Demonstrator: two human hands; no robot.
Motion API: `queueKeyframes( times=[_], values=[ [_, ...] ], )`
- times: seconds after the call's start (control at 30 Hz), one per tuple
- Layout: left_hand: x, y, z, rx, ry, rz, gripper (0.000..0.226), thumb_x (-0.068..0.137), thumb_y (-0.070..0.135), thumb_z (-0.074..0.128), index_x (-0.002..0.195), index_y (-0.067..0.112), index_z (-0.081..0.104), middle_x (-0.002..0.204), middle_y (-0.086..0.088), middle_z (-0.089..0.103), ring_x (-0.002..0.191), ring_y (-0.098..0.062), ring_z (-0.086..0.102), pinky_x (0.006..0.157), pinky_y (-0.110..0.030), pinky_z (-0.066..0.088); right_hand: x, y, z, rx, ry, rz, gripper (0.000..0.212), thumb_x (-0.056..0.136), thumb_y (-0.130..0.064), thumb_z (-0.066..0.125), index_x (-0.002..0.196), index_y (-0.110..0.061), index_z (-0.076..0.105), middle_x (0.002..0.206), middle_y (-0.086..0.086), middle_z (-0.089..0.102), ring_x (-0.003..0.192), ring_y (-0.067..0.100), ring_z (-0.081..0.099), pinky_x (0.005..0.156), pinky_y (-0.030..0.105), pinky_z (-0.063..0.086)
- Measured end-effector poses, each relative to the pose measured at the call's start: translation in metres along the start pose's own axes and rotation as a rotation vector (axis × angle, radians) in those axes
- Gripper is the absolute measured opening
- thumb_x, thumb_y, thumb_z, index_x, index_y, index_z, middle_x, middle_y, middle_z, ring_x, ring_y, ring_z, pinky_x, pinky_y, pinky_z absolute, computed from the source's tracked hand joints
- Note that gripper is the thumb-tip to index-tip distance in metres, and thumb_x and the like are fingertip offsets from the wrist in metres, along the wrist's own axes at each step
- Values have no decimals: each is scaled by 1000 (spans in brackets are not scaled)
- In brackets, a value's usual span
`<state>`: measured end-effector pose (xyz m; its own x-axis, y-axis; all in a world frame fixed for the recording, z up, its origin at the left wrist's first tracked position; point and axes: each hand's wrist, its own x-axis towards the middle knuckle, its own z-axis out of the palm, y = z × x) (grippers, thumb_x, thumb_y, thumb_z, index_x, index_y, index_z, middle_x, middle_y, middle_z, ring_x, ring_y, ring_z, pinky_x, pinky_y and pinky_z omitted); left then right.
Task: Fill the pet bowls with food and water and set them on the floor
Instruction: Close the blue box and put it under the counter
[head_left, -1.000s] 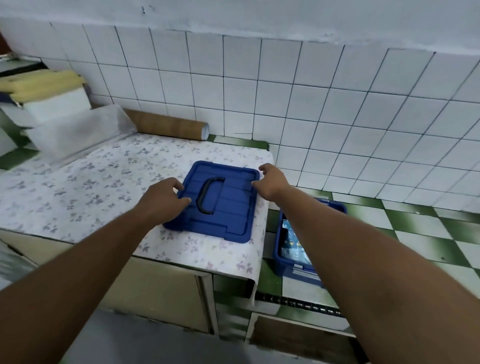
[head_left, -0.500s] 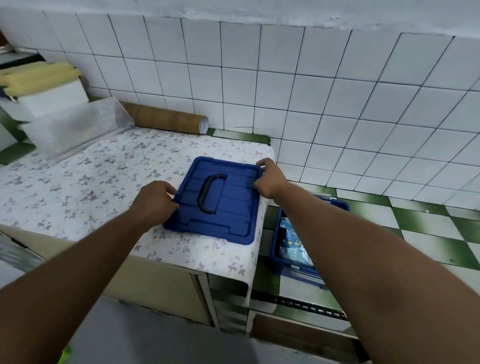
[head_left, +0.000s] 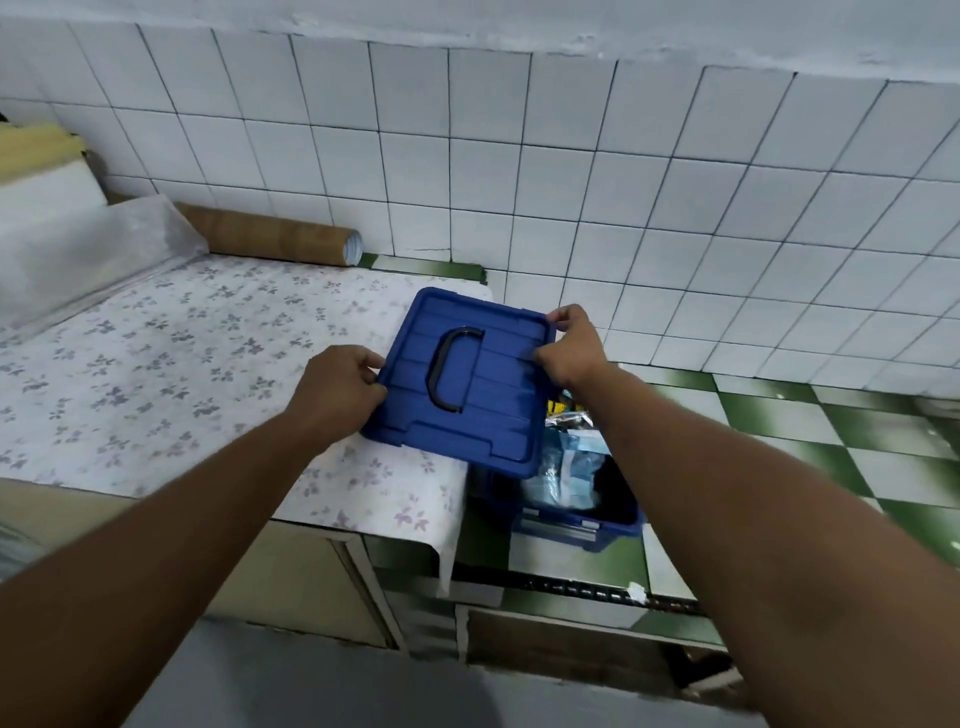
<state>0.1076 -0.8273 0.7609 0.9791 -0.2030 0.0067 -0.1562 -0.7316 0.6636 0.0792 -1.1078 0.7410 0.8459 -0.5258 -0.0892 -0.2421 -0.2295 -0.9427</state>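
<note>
White-tiled wall (head_left: 519, 156) behind, floral-covered worktop (head_left: 182, 374) on the left, green-and-white checkered floor (head_left: 779, 431) lower right.

- The blue lid (head_left: 498, 415) is gripped by both hands at the worktop's right end, and its near right corner overhangs the edge. Can't tell if its left side touches the worktop.
- The black handle (head_left: 436, 371) runs away from the person, with a hand on the edge either side of it.
- Left hand (head_left: 337, 387): fingers (head_left: 371, 364) curled over the left edge.
- Right hand (head_left: 571, 348): fingers (head_left: 558, 314) pinch the far right corner.
- The open blue bin (head_left: 623, 519) sits on the floor, below and right of the lid and partly under it, with packets (head_left: 558, 467) inside.
- The right hand is nearer the bin.
- Likely step: the lid goes down and right onto the bin. It needs squaring to the rim first.
- No pet bowls in view.
- A cardboard tube (head_left: 270, 239) lies against the wall.
</note>
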Motion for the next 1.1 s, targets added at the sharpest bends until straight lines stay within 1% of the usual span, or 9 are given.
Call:
queueKeyframes(
  times=[0.13,0.23,0.4,0.57,0.67,0.77,0.9,1.03,1.1],
  values=[
    [-4,29,38,-5,-45,49,34,88,8,71,122,12,68,94,1,66,89,-15,61,76,-24,47,0,18,-47,-44,80,7,43,76,5,70,110,-14,54,107,6,54,76,26,57,64,40,58],
    [-9,48,64,-1,-78,93,34,89,9,71,122,11,68,90,6,62,88,-11,58,81,-22,42,-4,35,-79,-74,99,40,39,81,7,64,115,-10,55,101,3,50,67,20,50,49,26,44],
    [-19,56,105,42,-193,113,40,93,10,67,133,10,62,112,-6,67,105,-21,63,89,-23,45,-3,71,-108,-136,84,103,36,83,9,60,110,-15,55,105,5,51,70,22,50,53,29,43],
    [-30,50,132,124,-280,106,47,98,7,57,145,7,52,138,-14,60,125,-27,57,111,-32,41,2,97,-110,-217,36,125,36,80,8,59,104,-18,56,97,10,55,62,21,49,47,27,40],
    [-31,52,141,175,-263,110,46,98,-1,51,142,9,56,137,-13,60,126,-29,56,105,-29,41,5,107,-104,-240,7,131,37,78,8,58,102,-20,56,94,12,57,61,21,47,47,26,39],
    [-31,52,148,201,-267,81,47,100,-4,48,144,10,54,126,-10,61,112,-22,60,95,-17,44,9,111,-98,-279,-2,114,36,77,8,55,101,-20,56,97,11,57,66,24,51,52,28,42],
    [-30,49,154,332,-312,95,47,100,-3,49,145,8,51,144,-19,47,127,-33,52,108,-37,43,13,112,-97,-320,-7,88,38,77,7,55,104,-20,57,101,13,60,70,28,55,60,37,52],
    [-28,44,157,426,-329,133,37,100,-1,50,134,4,61,136,-19,57,120,-32,58,101,-37,47,16,115,-98,-338,-32,102,43,81,8,55,116,-17,58,100,12,58,71,28,55,59,36,52],
    [-26,44,158,446,-338,138,35,100,-1,51,133,3,62,134,-19,58,118,-32,60,97,-36,48,17,117,-99,-352,-31,100,50,83,6,57,129,-15,55,113,13,58,85,30,60,70,35,54]
  ],
)
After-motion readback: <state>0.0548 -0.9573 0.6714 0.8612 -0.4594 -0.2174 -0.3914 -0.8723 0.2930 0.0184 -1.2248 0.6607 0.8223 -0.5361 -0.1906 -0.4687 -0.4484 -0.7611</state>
